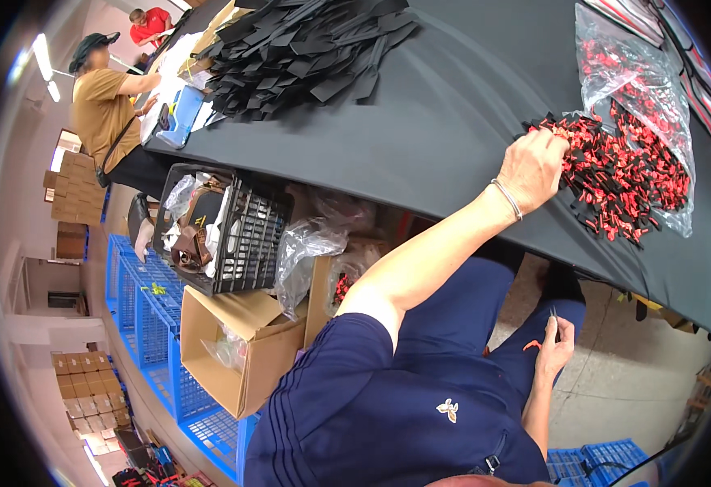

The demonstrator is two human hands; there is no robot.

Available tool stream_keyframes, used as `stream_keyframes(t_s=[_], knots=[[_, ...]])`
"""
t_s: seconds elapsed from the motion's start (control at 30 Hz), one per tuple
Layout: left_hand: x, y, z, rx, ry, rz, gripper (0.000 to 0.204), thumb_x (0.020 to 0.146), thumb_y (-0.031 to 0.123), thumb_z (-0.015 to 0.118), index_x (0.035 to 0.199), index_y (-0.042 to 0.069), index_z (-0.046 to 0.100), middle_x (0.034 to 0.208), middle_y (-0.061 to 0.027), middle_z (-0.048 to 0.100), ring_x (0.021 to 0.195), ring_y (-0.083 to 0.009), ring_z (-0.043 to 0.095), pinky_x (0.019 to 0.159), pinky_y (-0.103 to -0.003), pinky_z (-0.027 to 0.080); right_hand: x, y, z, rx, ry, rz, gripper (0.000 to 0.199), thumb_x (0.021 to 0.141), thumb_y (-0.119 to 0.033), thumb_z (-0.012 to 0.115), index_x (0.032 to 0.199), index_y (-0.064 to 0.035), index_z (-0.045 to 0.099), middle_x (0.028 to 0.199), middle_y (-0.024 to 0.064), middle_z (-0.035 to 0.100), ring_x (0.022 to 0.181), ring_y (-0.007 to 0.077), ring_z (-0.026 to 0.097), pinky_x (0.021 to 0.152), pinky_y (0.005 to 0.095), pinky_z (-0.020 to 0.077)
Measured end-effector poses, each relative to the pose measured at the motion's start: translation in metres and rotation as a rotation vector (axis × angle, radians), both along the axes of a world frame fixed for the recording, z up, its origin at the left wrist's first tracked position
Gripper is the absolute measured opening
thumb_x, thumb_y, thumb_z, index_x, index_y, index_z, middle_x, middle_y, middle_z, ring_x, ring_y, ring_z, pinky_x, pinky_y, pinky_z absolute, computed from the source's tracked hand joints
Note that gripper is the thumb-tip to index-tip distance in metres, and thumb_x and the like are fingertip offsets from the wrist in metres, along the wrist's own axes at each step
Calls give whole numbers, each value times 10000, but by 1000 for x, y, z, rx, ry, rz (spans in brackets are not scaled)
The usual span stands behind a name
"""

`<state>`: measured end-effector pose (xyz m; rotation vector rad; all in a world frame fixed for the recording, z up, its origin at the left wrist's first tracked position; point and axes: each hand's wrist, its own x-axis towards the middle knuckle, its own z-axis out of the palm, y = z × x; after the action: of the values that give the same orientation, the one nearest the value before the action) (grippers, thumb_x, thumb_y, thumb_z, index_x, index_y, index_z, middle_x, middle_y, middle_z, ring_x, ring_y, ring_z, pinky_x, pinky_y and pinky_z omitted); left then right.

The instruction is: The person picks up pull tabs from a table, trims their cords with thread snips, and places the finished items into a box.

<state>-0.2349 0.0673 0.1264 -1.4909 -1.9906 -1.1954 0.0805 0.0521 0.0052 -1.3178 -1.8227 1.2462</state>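
On the black-covered table (453, 105), the left hand (531, 169) rests with fingers curled into a heap of small red-and-black plastic pieces (623, 174) beside a clear plastic bag (627, 77). Over the lap, the right hand (556, 345) pinches a thin dark strip (553, 315).

Left hand (531, 166) fingers are buried in the red-and-black pile (623, 174); grip is hidden. Dark item in right hand (556, 345) is too small to identify.
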Motion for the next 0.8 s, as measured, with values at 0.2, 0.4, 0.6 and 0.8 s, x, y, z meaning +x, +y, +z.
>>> stream_keyframes(t_s=[0.2, 0.4, 0.6, 0.8], knots=[[27, -17, 10, 202, -1151, -222, 123, 824, 42, 587, 938, -4, 599, 750, -61, 643, 586, -91, 591, 537, -230, 481, 11, 9, 5, -89, 148, -72, 164, 908, -196, 591, 914, -33, 610, 749, -1, 575, 649, 49, 495, 569, 176, 385], [131, -60, -10, 68, -1455, -641, 65, 814, 14, 543, 852, -19, 583, 679, -52, 627, 572, -89, 592, 513, -238, 484, -5, 3, 66, -96, 395, -129, 240, 904, -239, 606, 1052, -52, 573, 751, -46, 500, 564, -18, 354, 437, 130, 255], [185, -99, -4, -246, -1305, -619, 109, 784, 54, 582, 861, -18, 609, 724, -62, 648, 662, -78, 607, 616, -237, 494, -2, -14, 111, -6, 436, -50, 101, 900, -142, 601, 903, -44, 578, 686, -61, 458, 571, 4, 355, 492, 157, 269], [198, -117, 5, -365, -1253, -675, 195, 795, 55, 579, 954, -43, 634, 795, -113, 677, 692, -113, 632, 650, -254, 512, 14, -34, 122, -34, 396, -64, 93, 899, -106, 585, 828, -49, 568, 665, -68, 437, 569, 7, 344, 491, 166, 258]])
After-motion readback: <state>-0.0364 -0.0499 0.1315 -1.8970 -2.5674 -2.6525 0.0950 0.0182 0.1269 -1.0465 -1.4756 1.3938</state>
